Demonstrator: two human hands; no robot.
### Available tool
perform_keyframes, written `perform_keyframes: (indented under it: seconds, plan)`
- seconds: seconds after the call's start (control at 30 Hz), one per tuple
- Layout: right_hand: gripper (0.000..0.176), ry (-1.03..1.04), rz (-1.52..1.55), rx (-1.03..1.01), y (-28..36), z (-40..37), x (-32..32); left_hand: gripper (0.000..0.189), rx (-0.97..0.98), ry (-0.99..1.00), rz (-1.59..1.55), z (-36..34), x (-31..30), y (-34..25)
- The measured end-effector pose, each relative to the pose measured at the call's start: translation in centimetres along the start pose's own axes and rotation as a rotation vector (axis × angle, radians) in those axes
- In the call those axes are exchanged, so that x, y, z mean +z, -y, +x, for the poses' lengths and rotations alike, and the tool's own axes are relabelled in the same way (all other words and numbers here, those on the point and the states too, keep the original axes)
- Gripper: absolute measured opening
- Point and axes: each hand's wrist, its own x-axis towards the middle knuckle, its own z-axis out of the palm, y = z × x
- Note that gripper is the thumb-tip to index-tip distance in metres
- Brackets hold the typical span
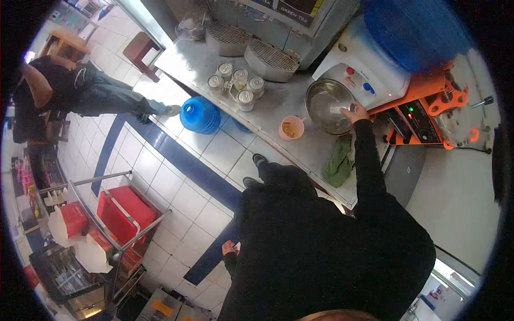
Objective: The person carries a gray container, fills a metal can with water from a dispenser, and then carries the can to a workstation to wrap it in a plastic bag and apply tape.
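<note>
A steel bowl [329,107] sits on the metal counter in front of the water dispenser. My right hand [357,112] is closed on a small shiny cup [342,109] at the bowl's right side; its exact shape is unclear. My left hand [229,248] hangs low beside my body, its fingers curled, with something small and pale at them that I cannot make out. Left of the bowl stands a pink cup [291,128] with brownish contents. A green cloth [338,161] lies crumpled below the bowl.
Several lidded glass jars [245,99] stand on the counter [267,115]. Blue water bottle [199,115] on the floor beside it. Orange-framed device [417,123] at the right. Another person [101,93] at the upper left. Metal rack [120,246] with red containers [124,214] at the lower left.
</note>
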Motion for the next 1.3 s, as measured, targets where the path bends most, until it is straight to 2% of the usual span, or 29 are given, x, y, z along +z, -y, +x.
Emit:
perform_keyframes:
  seconds: [0.1,0.13,0.2,0.23,0.33,0.4,0.43,0.5,0.57,0.63,0.7,0.73,0.8,0.83,0.9,0.97,1.0,1.07,1.1,1.2,1.27,1.3]
  plan:
    - [0.065,0.025,-0.047,-0.094,0.0,0.0,0.5,0.023,-0.035,0.029,0.189,-5.5,1.0,-6.2]
    - [0.065,0.021,-0.042,-0.099,0.7,0.3,0.7,0.024,-0.035,0.047,0.168,-5.6,1.1,-6.3]
    - [0.062,0.23,-0.148,-0.191,1.6,0.2,1.0,0.025,-0.026,0.098,0.108,-2.6,-0.5,-2.4]
    - [0.06,0.225,-0.193,-0.262,2.2,0.3,1.3,0.025,-0.027,0.121,0.093,-1.1,-1.1,-0.9]
    - [0.061,0.195,-0.163,-0.236,2.9,0.2,2.8,0.027,-0.007,0.233,0.051,0.6,-1.6,0.6]
    - [0.061,0.224,-0.122,-0.258,1.2,1.1,4.0,0.028,-0.01,0.374,-0.026,1.6,-1.9,0.6]
    - [0.063,0.265,-0.02,-0.29,0.4,1.6,4.5,0.028,-0.008,0.372,-0.029,1.1,-1.5,0.5]
    - [0.064,0.312,0.08,-0.322,-0.9,3.0,4.2,0.027,0.056,0.131,0.049,-2.3,0.1,-1.3]
    - [0.058,0.389,-0.436,-0.41,-1.9,4.3,3.4,0.026,0.014,0.184,0.056,-2.1,-0.4,-1.9]
    - [0.054,0.354,-0.505,-0.344,-1.3,4.0,3.2,0.025,-0.024,0.246,0.06,-0.6,-0.4,0.3]
    - [0.051,0.32,-0.575,-0.287,0.4,2.8,2.9,0.021,-0.081,-0.041,-0.14,0.2,1.0,2.7]
    - [0.045,0.26,-0.511,-0.347,1.4,1.3,2.5,0.021,-0.081,-0.04,-0.146,0.6,0.8,2.4]
    - [0.038,0.201,-0.443,-0.41,2.0,-0.6,2.2,0.02,0.314,0.353,0.532,1.7,-0.6,1.0]
    - [0.035,0.185,-0.449,-0.448,1.4,-1.1,2.6,0.02,0.313,0.35,0.53,1.2,-0.2,1.0]
    - [0.032,0.171,-0.453,-0.486,1.3,-2.4,2.4,0.026,-0.097,-0.094,-0.039,0.3,1.5,1.0]
    - [0.03,0.413,-0.668,-0.144,4.5,-4.1,-0.2,0.027,-0.142,-0.037,-0.008,-0.5,1.4,-0.1]
    - [0.03,0.413,-0.672,-0.152,5.1,-4.7,-0.9,0.028,-0.142,-0.007,0.01,-0.7,1.3,-0.2]
    - [0.031,0.282,-0.704,-0.049,5.4,-5.8,-1.8,0.029,-0.15,0.026,0.031,-1.1,1.3,-0.4]
    - [0.031,0.158,-0.622,-0.185,2.6,-5.1,-0.6,0.029,-0.163,0.036,0.034,-1.3,1.3,-0.3]
    - [0.031,0.196,-0.656,-0.282,4.8,-6.4,-1.1,0.031,-0.231,0.043,0.045,-1.3,1.3,0.5]
    - [0.035,0.25,-0.713,-0.247,4.5,-6.8,-1.3,0.032,-0.312,0.038,0.056,-0.8,1.3,0.9]
    - [0.039,0.283,-0.84,-0.16,4.6,-6.7,-1.6,0.032,-0.357,0.038,0.042,-0.6,1.3,1.2]
